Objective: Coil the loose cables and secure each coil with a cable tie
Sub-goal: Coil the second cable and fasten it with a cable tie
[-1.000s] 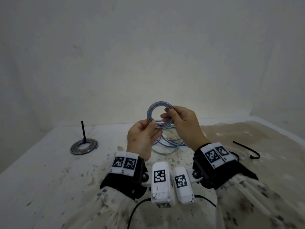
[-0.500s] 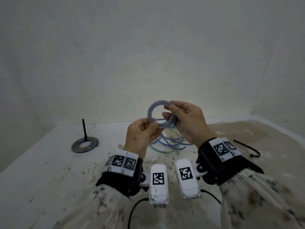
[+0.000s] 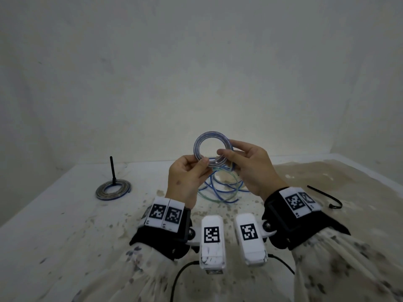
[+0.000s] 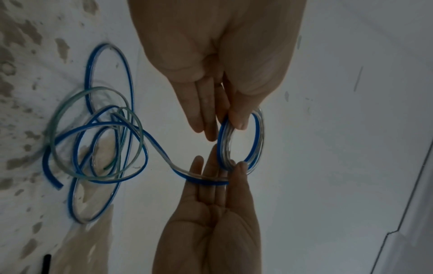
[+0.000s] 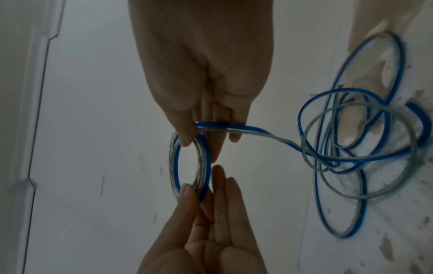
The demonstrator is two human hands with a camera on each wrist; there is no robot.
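Observation:
I hold a small coil [image 3: 212, 149] of blue-and-clear cable upright above the table. My left hand [image 3: 201, 163] pinches its lower left edge between thumb and fingers. My right hand [image 3: 222, 154] pinches the right edge, and the free strand runs across its fingers. In the left wrist view, the left hand [image 4: 230, 122] and right hand [image 4: 234, 170] grip opposite sides of the coil [image 4: 256, 140]. The right wrist view shows the right hand [image 5: 196, 135], the left hand [image 5: 194, 191] and the coil [image 5: 174, 166]. The strand trails down to a loose tangle of cable [image 3: 226, 201] [image 4: 131, 92] [image 5: 346, 90] on the table.
A finished coil [image 3: 113, 189] lies at the left of the table [image 3: 54, 225], with a black tie end [image 3: 112, 168] standing up from it. A loose black cable tie [image 3: 325, 197] lies to the right of my right wrist. Walls stand close behind and to the right.
Both hands have risen a little with the coil. My right hand has shifted round the coil's right side and drawn more strand up from the tangle.

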